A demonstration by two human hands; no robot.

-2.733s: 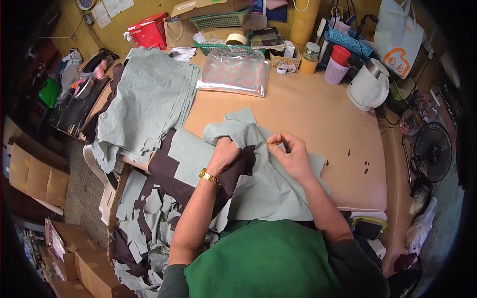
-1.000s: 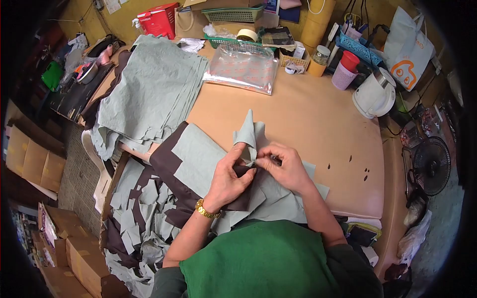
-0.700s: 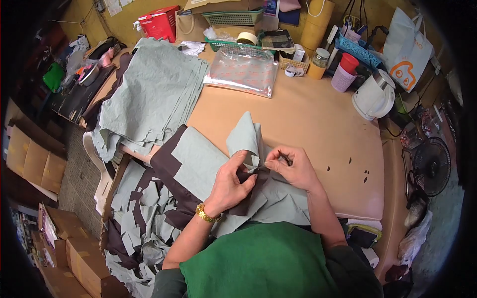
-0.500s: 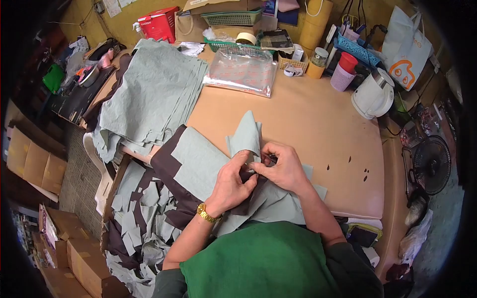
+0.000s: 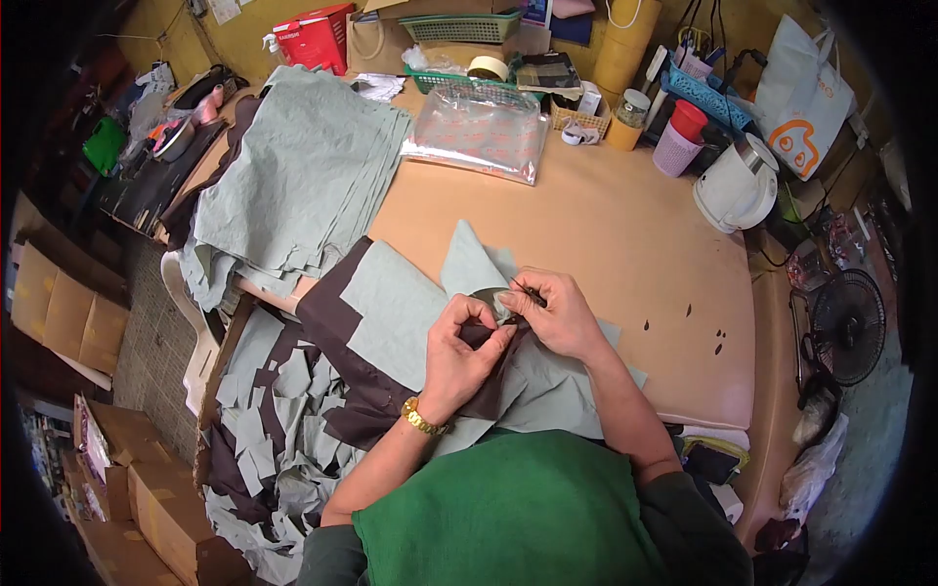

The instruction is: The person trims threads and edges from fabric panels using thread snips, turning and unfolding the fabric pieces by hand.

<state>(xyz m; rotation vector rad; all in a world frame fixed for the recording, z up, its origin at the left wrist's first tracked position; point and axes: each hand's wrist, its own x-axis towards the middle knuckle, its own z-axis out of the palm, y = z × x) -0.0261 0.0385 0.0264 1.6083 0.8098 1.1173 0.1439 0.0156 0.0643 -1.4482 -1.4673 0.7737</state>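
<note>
Over the near part of the table, my left hand [image 5: 461,354] pinches the edge of a dark brown fabric piece [image 5: 376,383] between thumb and fingers. Close beside it, my right hand [image 5: 555,314] is closed around a small dark, thin tool [image 5: 531,292], whose kind I cannot make out. The fingertips of both hands nearly meet at the fabric edge. Just beyond them a pale grey-green sheet [image 5: 467,262] stands folded up and curled. Another pale grey-green piece [image 5: 391,305] lies flat over the brown fabric on the left. Fingers hide the exact spot being worked.
A stack of pale grey-green sheets [image 5: 298,166] lies at the table's left. Below it, a bin holds fabric scraps [image 5: 278,420]. Farther back are a clear plastic packet [image 5: 477,137] and baskets [image 5: 576,117]. A white kettle [image 5: 735,190] stands at right, near a black fan [image 5: 848,322].
My left hand has turned and its fingers now pinch the brown edge. My right hand has lifted slightly, showing more of the dark tool. The curled pale sheet has shifted left.
</note>
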